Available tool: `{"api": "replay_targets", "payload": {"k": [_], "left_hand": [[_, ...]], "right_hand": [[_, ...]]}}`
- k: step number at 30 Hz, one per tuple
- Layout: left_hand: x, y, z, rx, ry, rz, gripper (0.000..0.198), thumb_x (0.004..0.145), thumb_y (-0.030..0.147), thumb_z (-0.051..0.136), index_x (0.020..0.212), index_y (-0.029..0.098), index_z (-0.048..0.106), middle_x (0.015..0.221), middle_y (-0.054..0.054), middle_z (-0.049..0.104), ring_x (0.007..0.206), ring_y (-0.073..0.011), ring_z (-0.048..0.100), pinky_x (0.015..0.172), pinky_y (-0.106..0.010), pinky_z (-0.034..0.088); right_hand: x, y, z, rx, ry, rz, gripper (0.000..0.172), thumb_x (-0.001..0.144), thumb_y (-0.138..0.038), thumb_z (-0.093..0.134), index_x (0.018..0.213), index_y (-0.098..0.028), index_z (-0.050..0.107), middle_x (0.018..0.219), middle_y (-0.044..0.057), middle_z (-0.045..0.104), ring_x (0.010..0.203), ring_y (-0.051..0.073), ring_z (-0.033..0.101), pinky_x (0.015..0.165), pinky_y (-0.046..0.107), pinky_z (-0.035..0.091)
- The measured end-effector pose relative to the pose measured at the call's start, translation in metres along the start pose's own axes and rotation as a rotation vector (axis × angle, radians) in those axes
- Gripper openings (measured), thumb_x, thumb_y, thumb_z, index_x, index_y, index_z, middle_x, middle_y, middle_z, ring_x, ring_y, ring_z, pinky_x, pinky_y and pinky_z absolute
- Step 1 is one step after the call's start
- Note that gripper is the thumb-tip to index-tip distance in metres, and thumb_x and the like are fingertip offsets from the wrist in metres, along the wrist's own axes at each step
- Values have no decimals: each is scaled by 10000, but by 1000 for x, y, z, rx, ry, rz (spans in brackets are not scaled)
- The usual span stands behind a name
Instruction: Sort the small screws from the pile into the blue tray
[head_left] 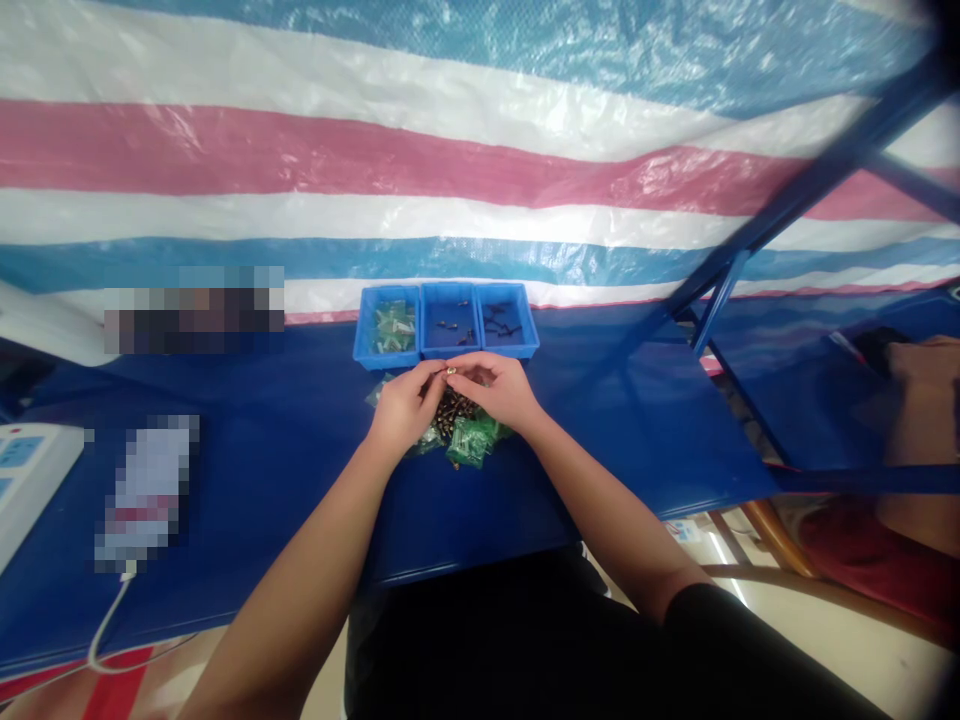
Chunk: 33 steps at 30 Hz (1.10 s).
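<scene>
Two bare hands work over one blue table [300,440]: the left hand [405,405] and the right hand [502,390] meet at their fingertips, holding up one small gold-coloured metal piece [451,371]. Three open-topped blue plastic bins stand side by side just beyond them: the left bin [384,359] holds green-tinted clear plastic packets [393,325], too overlapped to count; the middle bin [441,352] has a few small dark pieces; the right bin [519,352] has several slender dark pieces. One heap of small dark and brass-coloured metal parts [454,408], too many to count, lies below the hands, and at least two crinkled clear plastic bags are around it, the plainest being a green-tinted bag [470,442] on its near side. One white cable [112,605] runs from the near end of one blurred-out rectangular device [146,490] at the left, and one white box-shaped unit [37,480] is at the far left edge. At the right, beyond a blue metal frame [739,250], one arm of another person [926,400] shows. The gold-coloured piece sits between the right thumb and forefinger, which pinch it, and right against the left fingertips; whether these grip it too, I cannot tell. It is above the heap, near the bins' near walls.
</scene>
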<state>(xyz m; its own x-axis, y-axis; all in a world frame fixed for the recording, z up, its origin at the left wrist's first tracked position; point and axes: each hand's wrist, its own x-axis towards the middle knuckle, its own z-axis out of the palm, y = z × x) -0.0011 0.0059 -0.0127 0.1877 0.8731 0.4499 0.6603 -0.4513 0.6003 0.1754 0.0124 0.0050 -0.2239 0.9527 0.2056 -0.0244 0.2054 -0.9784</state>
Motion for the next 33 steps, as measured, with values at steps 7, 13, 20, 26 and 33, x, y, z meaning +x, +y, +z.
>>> {"api": "replay_targets", "payload": {"k": [7,13,20,26,33], "left_hand": [[0,0,0,7,10,-1,273,945,372,490,1078,204,659,928,-47,730,759,-156,680,699,-242,496],[0,0,0,-2,0,5,276,948,366,482,1094,207,653,925,-42,727,750,-149,675,696,-238,493],[1,-1,1,16,-20,18,288,940,361,500,1125,201,652,839,-33,715,722,-147,663,683,-237,486],[1,2,-1,-3,1,5,273,943,374,491,1071,201,659,883,-39,722,720,-145,662,667,-236,484],[1,7,-4,-22,0,-40,296,953,392,478,1100,202,651,943,-42,733,757,-148,681,701,-234,499]], "right_hand": [[0,4,0,-4,-7,2,293,788,-383,702,1013,-196,719,864,43,735,737,154,672,710,298,570],[1,5,0,2,-8,13,293,786,-403,700,994,-199,719,886,47,740,750,158,678,719,304,575],[0,3,-2,44,-12,15,294,787,-395,705,1005,-199,712,909,50,743,799,168,690,748,312,576],[2,4,-2,-5,16,41,298,789,-416,699,991,-198,709,897,51,740,793,167,692,755,313,578],[3,6,-3,-72,63,44,268,811,-399,674,979,-193,710,906,54,741,798,166,695,779,316,575]]}}
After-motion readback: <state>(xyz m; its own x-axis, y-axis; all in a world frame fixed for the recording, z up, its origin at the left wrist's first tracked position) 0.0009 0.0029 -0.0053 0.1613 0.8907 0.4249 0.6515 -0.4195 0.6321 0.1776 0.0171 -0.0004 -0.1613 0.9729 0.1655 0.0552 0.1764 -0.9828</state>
